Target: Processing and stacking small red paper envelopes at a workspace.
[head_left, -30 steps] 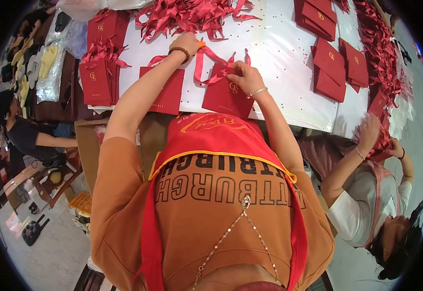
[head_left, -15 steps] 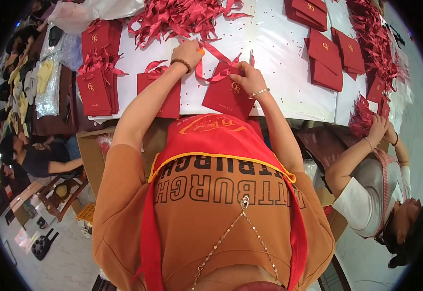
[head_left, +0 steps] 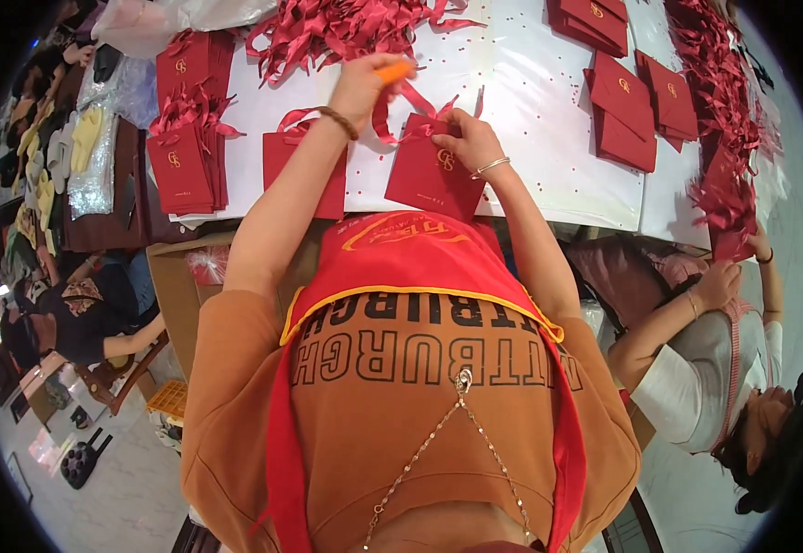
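The white table (head_left: 539,175) carries red bags and ribbons. With the clock centred on the view, a ribbon heap (head_left: 337,32) lies towards 12 o'clock. A bag stack (head_left: 178,170) topped with ribbons sits at 10, a second stack (head_left: 194,63) just beyond it. By the near edge, one bag (head_left: 329,189) lies at 11, another bag (head_left: 433,180) just past 12. Flat bag piles (head_left: 624,111) sit between 1 and 2; a long ribbon tangle (head_left: 719,78) lies at 2.

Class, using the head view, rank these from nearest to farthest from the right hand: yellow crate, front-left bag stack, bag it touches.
1. Bag: touching the right hand.
2. Front-left bag stack: left on the table.
3. Yellow crate: lower left, off the table.
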Tool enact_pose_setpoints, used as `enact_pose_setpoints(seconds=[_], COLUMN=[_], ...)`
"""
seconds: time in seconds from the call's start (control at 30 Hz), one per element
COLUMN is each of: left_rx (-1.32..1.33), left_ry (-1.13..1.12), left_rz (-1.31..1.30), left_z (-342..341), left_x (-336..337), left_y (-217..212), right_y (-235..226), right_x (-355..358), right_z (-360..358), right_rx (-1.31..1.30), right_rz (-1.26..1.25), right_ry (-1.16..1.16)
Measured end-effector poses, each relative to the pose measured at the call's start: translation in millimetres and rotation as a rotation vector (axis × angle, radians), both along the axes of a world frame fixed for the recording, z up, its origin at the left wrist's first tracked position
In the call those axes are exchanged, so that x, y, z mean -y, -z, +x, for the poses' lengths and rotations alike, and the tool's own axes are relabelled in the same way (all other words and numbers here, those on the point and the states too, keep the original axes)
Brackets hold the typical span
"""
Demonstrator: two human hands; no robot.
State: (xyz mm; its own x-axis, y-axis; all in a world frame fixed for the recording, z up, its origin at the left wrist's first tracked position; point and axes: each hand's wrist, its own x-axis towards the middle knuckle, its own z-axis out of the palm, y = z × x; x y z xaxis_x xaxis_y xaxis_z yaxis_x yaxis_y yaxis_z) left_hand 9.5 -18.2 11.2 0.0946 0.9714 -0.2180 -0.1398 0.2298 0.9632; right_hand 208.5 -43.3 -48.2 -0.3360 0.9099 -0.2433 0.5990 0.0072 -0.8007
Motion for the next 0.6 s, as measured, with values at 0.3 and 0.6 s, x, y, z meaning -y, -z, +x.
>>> enact_pose_setpoints(seconds=[0.3, 0.6], left_rx=[-0.330, -0.146], left_ry=[0.190, 0.018], left_rz=[-0.168, -0.099], left_z=[21.6, 26.3], left_x=[23.2, 32.4], left_y=[46.1, 39.8], right_y=[-49.1, -24.6], right_x=[2.4, -5.2], right_z=[8.7, 34.8], right_rx=[0.511, 0.045], right_rz=[0.472, -0.141], right_ry=[-0.231, -0.066])
